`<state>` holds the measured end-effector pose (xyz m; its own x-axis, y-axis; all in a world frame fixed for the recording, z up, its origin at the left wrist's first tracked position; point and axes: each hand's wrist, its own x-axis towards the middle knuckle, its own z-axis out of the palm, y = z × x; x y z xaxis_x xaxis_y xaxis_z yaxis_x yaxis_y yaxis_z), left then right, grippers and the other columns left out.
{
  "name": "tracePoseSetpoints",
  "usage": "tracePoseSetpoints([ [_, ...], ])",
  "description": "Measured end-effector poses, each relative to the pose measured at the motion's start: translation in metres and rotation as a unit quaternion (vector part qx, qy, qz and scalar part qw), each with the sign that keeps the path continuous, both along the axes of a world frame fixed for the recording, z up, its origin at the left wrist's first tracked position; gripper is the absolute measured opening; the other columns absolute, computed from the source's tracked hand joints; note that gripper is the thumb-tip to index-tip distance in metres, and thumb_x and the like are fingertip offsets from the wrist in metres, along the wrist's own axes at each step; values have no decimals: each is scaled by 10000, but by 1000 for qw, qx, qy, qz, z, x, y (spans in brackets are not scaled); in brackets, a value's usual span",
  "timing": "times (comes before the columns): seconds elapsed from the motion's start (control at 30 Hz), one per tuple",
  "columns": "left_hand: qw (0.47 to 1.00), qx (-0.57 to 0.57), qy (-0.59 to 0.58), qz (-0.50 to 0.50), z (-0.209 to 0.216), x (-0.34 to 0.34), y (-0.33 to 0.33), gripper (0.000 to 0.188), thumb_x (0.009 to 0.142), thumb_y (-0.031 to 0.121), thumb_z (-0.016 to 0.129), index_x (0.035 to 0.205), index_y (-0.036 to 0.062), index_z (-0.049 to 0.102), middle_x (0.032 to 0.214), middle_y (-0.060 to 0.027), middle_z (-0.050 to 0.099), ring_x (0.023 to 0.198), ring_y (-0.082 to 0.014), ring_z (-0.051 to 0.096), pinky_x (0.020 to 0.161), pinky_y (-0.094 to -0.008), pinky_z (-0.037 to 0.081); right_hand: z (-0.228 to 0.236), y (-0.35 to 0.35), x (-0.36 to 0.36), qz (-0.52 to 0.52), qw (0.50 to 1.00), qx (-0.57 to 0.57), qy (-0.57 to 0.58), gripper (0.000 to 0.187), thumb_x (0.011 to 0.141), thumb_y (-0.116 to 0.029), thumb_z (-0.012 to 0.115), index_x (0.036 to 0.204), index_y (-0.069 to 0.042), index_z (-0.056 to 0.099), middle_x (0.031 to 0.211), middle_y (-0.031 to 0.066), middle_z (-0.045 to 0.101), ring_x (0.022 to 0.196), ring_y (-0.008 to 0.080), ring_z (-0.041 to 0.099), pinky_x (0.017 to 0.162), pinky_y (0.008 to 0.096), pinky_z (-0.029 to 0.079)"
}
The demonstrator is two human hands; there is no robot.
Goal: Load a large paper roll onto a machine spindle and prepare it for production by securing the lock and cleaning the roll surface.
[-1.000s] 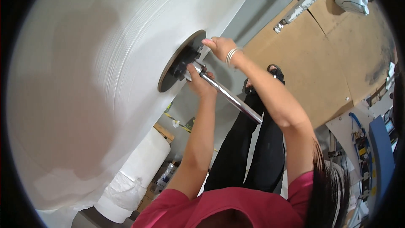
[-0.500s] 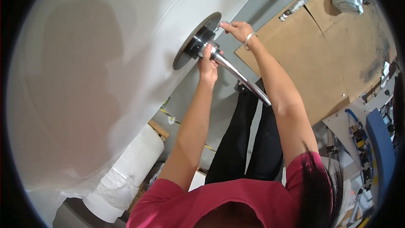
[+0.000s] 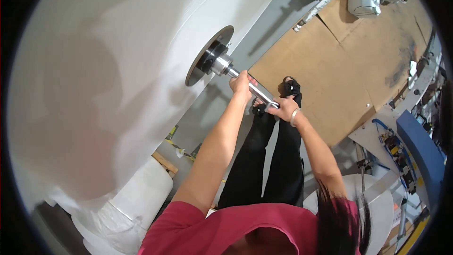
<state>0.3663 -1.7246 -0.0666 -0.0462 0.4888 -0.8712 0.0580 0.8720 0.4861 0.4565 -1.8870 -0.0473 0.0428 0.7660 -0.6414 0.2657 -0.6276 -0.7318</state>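
Note:
A polished metal shaft (image 3: 259, 94) juts out from the end of a huge white roll (image 3: 94, 89). Round its inner end sit a silver collar (image 3: 221, 64), a black hub and a dark round flange plate (image 3: 195, 72) against the roll. My left hand (image 3: 241, 86) is wrapped round the shaft, a little outward of the collar. At the shaft's outer tip, my right hand (image 3: 285, 108) is closed on it; a small curved grey piece shows by the fingers, too unclear to name. A small bolt (image 3: 229, 45) sticks out beside the hub.
A brown board surface (image 3: 325, 75) lies to the right, carrying a white plastic jug (image 3: 364, 2). Machinery with a blue panel (image 3: 421, 151) stands at the lower right. Smaller wrapped white rolls (image 3: 137, 198) lie at lower left, near yellow-black striped tape (image 3: 172, 145) on the floor.
My right hand has left the bolt beside the flange and come down to the shaft's outer tip. My left hand has slid from the collar outward onto the shaft.

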Motion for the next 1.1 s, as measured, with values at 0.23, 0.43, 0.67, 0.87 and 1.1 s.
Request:
tracePoseSetpoints([
  [0.23, 918, 252, 78, -297, 128, -49, -2, 560, 755, 315, 665, 1110, -67, 461, 1000, -148, 560, 909, -183, 549, 779, -302, 437, -4, -9, -53, -29, 956, 30, -290, 304, 742, -335, 607, 932, -123, 500, 794, 82, 610, 765, 273, 607, 630, 381, 480],
  [0.43, 473, 773, 283, -313, 374, -157, -17, 362, 785, 116, 517, 1090, -71, 461, 1007, -194, 544, 914, -311, 528, 855, -404, 394, -40, -28, -52, 95, 930, -60, -351, 210, 809, -241, 478, 912, -68, 416, 787, 130, 618, 706, 271, 631, 589, 402, 496],
  [0.67, 385, 701, 460, -386, 447, -242, 46, 736, 752, 402, 584, 1255, -58, 307, 1296, -203, 327, 1193, -323, 324, 992, -427, 244, 15, 3, -36, 84, 954, -118, -261, 421, 741, -285, 590, 1029, -28, 421, 900, 188, 610, 865, 323, 596, 730, 396, 475],
  [0.87, 504, 655, 335, -452, 410, -273, 87, 989, 684, 599, 564, 1337, -31, 170, 1371, -210, 219, 1274, -333, 205, 1035, -423, 147, -20, -21, 2, 161, 965, -9, -207, 360, 689, -300, 539, 918, -29, 598, 776, 201, 618, 765, 325, 610, 682, 405, 488],
  [1.1, 557, 656, 362, -359, 413, -265, 64, 793, 726, 266, 573, 1343, -25, 168, 1392, -209, 187, 1294, -334, 174, 1042, -419, 140, 11, -8, -11, 146, 970, -4, -196, 360, 713, -304, 572, 959, -49, 509, 811, 192, 620, 805, 347, 599, 734, 412, 467],
])
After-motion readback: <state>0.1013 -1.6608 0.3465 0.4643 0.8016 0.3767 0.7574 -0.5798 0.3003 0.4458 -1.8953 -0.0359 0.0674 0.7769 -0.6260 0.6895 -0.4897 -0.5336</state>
